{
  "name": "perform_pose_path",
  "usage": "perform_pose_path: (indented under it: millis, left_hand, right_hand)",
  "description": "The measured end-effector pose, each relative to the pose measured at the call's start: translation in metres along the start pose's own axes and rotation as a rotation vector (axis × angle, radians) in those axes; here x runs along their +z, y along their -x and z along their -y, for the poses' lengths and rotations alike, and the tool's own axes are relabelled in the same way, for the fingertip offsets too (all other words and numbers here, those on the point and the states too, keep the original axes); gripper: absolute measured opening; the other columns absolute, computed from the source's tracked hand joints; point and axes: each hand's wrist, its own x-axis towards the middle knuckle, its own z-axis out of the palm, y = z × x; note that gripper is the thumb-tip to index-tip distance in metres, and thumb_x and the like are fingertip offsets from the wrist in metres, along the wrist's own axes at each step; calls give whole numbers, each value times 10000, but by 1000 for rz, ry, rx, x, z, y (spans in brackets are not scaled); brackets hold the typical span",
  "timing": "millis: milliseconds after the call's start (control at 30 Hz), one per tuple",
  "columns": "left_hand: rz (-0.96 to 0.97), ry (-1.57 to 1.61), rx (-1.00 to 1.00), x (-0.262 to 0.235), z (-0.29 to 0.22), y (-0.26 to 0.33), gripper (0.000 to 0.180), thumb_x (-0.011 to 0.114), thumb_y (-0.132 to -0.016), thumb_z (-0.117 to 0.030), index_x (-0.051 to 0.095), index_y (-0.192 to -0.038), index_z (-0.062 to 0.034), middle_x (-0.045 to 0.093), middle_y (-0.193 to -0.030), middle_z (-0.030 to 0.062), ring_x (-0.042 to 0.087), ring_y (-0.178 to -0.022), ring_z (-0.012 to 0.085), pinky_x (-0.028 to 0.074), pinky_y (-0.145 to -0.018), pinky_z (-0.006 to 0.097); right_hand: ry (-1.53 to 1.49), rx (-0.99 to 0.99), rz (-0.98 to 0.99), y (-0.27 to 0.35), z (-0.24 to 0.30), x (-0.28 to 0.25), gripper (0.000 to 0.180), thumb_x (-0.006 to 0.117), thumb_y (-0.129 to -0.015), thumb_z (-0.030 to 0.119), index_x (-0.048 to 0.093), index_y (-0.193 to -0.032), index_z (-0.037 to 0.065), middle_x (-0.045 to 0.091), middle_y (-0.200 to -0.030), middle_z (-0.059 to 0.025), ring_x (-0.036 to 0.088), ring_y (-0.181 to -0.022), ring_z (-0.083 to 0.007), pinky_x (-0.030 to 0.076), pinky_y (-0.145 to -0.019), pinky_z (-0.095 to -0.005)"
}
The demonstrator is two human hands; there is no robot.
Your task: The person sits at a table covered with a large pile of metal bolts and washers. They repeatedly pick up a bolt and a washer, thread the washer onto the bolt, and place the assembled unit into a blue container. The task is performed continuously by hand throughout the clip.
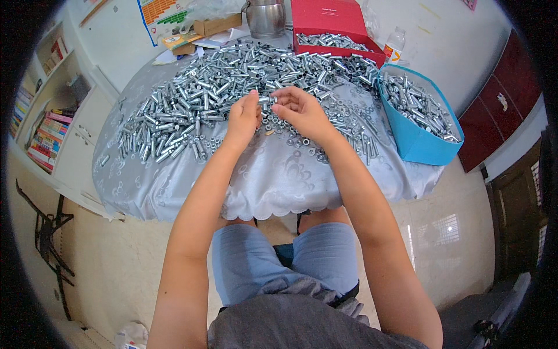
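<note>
Over the near edge of a large heap of shiny metal bolts and sleeves (174,119), both my hands meet at one small silver bolt (267,100). My left hand (244,118) is closed, with thumb and fingers gripping the bolt's left end. At its right end, the curled thumb and fingertips of my right hand (303,115) pinch it. Its tip is partly hidden by the fingers. Loose washers and nuts (305,142) lie scattered below and beside my right hand on the silver-grey tablecloth (267,186).
A blue fabric bin (427,152) full of bolts stands at the right. Behind the heap sit an open red box (328,20) with more metal parts, a plastic bottle (394,43) and a metal pot (265,20). Papers and small cartons (218,24) lie at the back left.
</note>
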Motion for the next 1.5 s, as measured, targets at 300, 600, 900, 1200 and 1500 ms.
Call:
perform_pose_path:
  millis: [300, 600, 900, 1200, 1500]
  left_hand:
    - [92, -47, -5, -2, -2, 1, 394, 427, -900, -372, 396, -618, -98, 350, -514, -29, 352, -429, 84, 277, -413, 234]
    - [130, -122, -30, 2, -6, 6, 409, 415, -902, -387, 412, -619, -92, 373, -519, -23, 364, -431, 79, 285, -406, 232]
    - [151, -123, -54, 2, 0, 6, 410, 414, -899, -414, 455, -644, -96, 380, -517, -26, 360, -441, 78, 286, -419, 231]
    - [82, -110, -8, 1, -1, 10, 412, 437, -888, -415, 431, -624, -99, 389, -504, -21, 373, -429, 80, 294, -402, 239]
    - [47, -76, -20, -1, 7, 7, 435, 420, -898, -419, 442, -613, -90, 412, -514, -24, 385, -441, 73, 306, -412, 238]
  right_hand:
    - [147, 30, -29, 0, 6, -6, 203, 628, -797, 114, 564, -962, 15, 556, -767, 4, 498, -649, -39, 416, -589, -182]
    - [152, 81, -2, 0, 6, -9, 223, 651, -776, 113, 564, -958, 18, 579, -811, -13, 519, -685, -44, 422, -600, -180]
    - [22, 194, -23, 2, 15, -8, 169, 664, -762, 134, 585, -845, 9, 581, -742, -13, 524, -602, -61, 427, -530, -203]
    - [181, 151, -9, 7, 11, -1, 180, 642, -782, 107, 576, -908, -3, 584, -753, -19, 533, -642, -59, 430, -565, -202]
    - [76, 85, -48, 11, 22, 3, 169, 625, -794, 145, 611, -895, 10, 565, -655, 9, 487, -580, -52, 395, -530, -198]
